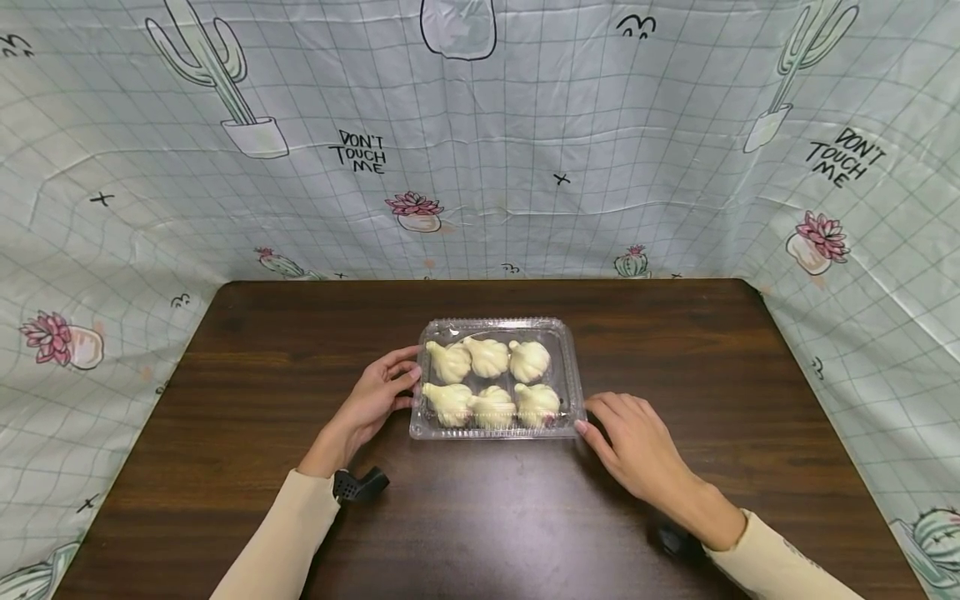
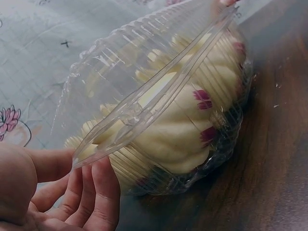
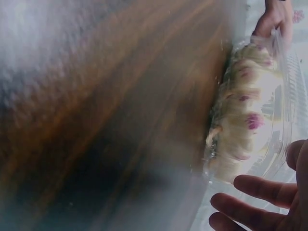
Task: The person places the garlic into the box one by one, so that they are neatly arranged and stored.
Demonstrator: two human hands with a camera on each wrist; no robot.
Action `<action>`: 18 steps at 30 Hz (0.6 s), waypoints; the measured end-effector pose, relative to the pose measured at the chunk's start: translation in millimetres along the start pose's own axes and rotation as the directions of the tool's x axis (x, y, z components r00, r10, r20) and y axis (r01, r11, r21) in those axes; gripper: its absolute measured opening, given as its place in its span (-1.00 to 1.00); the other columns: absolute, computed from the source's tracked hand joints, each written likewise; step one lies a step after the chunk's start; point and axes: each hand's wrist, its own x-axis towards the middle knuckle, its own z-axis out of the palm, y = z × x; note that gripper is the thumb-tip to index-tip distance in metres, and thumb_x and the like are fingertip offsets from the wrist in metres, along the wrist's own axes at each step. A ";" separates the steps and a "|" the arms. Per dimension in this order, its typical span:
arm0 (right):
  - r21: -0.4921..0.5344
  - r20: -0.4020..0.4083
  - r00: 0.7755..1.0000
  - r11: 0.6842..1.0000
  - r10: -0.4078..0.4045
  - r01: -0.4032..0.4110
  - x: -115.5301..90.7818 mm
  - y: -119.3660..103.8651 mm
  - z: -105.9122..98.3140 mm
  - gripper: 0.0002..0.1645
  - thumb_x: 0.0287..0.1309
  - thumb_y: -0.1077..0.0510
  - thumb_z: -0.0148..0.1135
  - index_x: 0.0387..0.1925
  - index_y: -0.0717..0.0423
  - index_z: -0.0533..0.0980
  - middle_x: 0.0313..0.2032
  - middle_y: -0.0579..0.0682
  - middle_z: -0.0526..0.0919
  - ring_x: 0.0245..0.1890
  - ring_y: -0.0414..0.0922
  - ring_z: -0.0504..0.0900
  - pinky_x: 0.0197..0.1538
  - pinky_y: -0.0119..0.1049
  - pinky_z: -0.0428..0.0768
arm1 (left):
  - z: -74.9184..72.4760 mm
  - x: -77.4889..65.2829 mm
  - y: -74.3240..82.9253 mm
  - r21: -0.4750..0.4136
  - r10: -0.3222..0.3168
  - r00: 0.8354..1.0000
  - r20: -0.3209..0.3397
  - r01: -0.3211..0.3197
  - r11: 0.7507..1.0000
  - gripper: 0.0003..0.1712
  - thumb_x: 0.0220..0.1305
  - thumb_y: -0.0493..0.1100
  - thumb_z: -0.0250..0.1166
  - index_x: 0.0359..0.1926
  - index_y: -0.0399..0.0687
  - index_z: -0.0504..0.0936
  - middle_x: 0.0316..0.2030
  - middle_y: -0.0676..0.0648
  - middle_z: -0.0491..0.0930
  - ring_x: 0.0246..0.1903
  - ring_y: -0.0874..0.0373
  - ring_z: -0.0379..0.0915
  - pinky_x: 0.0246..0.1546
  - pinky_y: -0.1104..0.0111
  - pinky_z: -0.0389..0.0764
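A clear plastic clamshell box (image 1: 495, 325) rests on the table with its lid down. Inside lie several pale garlic bulbs (image 1: 529, 362) in two rows; purple marks show on the bulbs (image 2: 178, 130) in the left wrist view. My left hand (image 1: 375, 396) pinches the rim at the box's left side, thumb above and fingers below. At the right front corner, my right hand (image 1: 637, 446) reaches to the box with its thumb at the rim. Its fingers (image 3: 264, 190) are spread and fairly straight beside the box end in the right wrist view.
The dark wooden table (image 1: 480, 517) stretches around the box. A light grid-patterned cloth (image 1: 495, 108) with cactus drawings hangs behind the table and along both sides. A black strap device (image 1: 360, 485) sits on the left wrist, and a dark device (image 1: 677, 540) is under the right.
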 end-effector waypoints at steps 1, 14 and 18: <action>-0.001 0.004 1.000 1.000 0.003 -0.003 0.8 0.5 -0.1 -0.70 0.42 0.08 0.31 0.01 0.23 0.68 -0.03 0.10 0.74 0.04 0.13 0.69 0.17 0.15 0.59 | 0.2 1.1 0.5 -0.003 -0.004 1.000 -0.004 0.004 1.000 -0.43 0.65 -0.33 0.06 0.58 -0.28 0.24 -0.12 0.05 0.47 -0.30 0.27 0.44 -0.33 0.48 0.63; -0.008 0.018 1.000 1.000 0.025 -0.025 12.2 7.7 0.9 -0.69 0.42 0.10 0.32 0.00 0.26 0.67 -0.04 0.14 0.74 0.05 0.16 0.68 0.21 0.17 0.56 | -1.5 12.1 6.8 0.018 -0.014 1.000 -0.015 0.014 1.000 -0.42 0.66 -0.29 0.07 0.60 -0.23 0.24 -0.09 0.05 0.46 -0.27 0.26 0.43 -0.31 0.47 0.61; -0.005 0.038 0.998 0.999 0.053 -0.053 15.0 8.3 1.0 -0.67 0.44 0.08 0.30 0.02 0.27 0.67 -0.02 0.16 0.74 0.07 0.18 0.67 0.22 0.18 0.56 | -1.3 15.5 8.1 0.019 -0.022 0.999 -0.032 0.022 1.000 -0.43 0.67 -0.27 0.07 0.59 -0.20 0.27 -0.09 0.06 0.45 -0.26 0.26 0.41 -0.31 0.48 0.61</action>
